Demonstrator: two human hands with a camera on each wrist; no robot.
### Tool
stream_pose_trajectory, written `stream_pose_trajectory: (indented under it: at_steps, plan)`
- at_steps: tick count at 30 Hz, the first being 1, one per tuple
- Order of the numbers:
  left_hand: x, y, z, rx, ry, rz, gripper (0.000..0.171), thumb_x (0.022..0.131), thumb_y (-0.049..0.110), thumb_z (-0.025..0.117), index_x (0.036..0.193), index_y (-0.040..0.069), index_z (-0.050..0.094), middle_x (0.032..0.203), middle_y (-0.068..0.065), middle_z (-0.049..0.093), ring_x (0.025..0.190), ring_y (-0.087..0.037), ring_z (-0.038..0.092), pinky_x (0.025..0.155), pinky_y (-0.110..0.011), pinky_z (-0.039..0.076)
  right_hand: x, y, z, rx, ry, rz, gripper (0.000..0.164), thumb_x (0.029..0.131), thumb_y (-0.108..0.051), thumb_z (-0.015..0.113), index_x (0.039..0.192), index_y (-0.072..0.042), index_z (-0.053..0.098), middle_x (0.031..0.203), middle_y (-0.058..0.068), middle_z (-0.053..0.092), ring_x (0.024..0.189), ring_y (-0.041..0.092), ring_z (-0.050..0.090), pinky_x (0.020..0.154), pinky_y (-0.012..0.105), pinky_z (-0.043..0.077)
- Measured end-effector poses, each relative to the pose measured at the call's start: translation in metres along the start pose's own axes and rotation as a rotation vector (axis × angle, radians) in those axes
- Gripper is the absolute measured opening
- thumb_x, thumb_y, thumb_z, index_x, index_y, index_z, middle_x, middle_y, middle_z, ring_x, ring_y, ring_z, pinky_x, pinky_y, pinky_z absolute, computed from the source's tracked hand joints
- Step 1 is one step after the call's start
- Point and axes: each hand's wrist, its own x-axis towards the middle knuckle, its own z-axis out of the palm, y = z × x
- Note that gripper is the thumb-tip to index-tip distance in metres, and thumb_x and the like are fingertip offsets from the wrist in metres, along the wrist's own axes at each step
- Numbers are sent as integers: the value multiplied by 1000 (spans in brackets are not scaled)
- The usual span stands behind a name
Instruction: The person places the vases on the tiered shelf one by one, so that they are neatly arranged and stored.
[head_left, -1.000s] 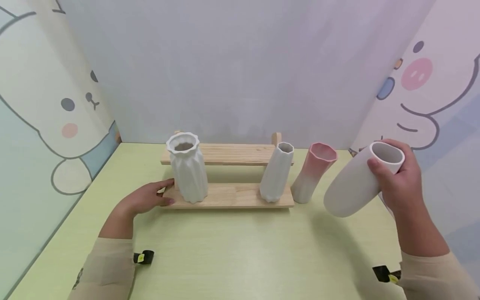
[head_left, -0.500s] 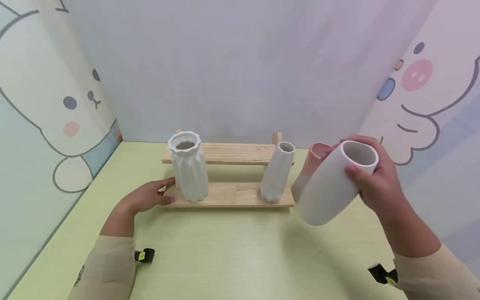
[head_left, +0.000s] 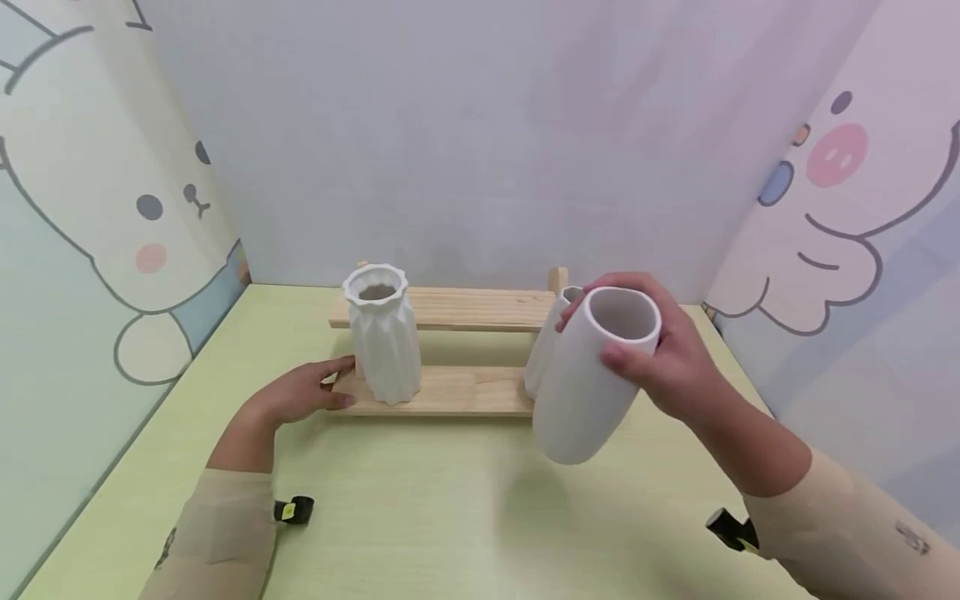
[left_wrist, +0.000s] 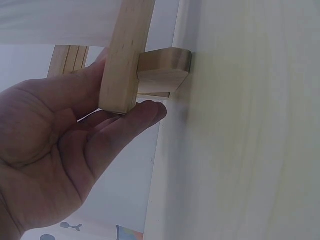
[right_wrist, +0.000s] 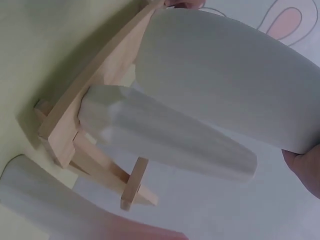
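Note:
A two-tier wooden shelf (head_left: 468, 390) stands on the table; my left hand (head_left: 298, 396) grips the left end of its lower board (left_wrist: 123, 65) between thumb and fingers. My right hand (head_left: 671, 358) holds a smooth white vase (head_left: 585, 396) near its mouth, tilted and raised in front of the shelf's right end. On the lower board's left side stands a pleated white vase (head_left: 386, 350) with a scalloped rim. A narrow faceted white vase (right_wrist: 165, 132) stands at its right, partly covered by the held vase in the head view.
Beside the shelf's right end, a pink-and-white vase (right_wrist: 75, 200) shows in the right wrist view; in the head view it is hidden. The pale green table (head_left: 405, 517) meets a grey back wall (head_left: 480, 167) and side panels with cartoon animals.
My right hand has carried the smooth white vase leftward, from right of the pink-and-white vase to before the shelf's right end. My left hand stays on the shelf.

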Motion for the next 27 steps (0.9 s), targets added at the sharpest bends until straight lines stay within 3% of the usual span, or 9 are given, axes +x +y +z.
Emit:
stream_pose_trajectory:
  at_steps: [4, 9, 15, 27]
  plan:
    - [1, 0, 0, -2, 0, -7, 80, 89, 40, 70, 155, 18, 31, 157, -22, 31, 133, -51, 43, 105, -63, 37, 8, 5, 13, -25, -29, -16, 42, 83, -5, 70, 120, 3, 51, 106, 16, 68, 97, 31, 67, 79, 38, 57]
    - [0, 0, 0, -2, 1, -7, 79, 89, 40, 70, 155, 18, 32, 157, -21, 31, 132, -51, 43, 105, -63, 37, 16, 10, 27, -27, -43, 43, 45, 86, -9, 71, 125, -7, 49, 110, 11, 67, 100, 31, 66, 80, 42, 57]
    - [-1, 1, 0, -2, -1, -9, 78, 90, 39, 70, 155, 19, 32, 157, -21, 31, 133, -51, 43, 105, -63, 37, 29, 14, 39, -51, -19, 117, 46, 86, -10, 71, 126, -10, 49, 110, 10, 67, 100, 32, 65, 81, 43, 55]
    - [0, 2, 0, 0, -5, -9, 77, 91, 37, 70, 155, 19, 31, 157, -21, 31, 133, -51, 43, 105, -63, 38, 67, 16, 45, -205, 70, 190, 49, 86, -31, 73, 127, -18, 51, 112, 4, 66, 96, 26, 65, 78, 46, 56]
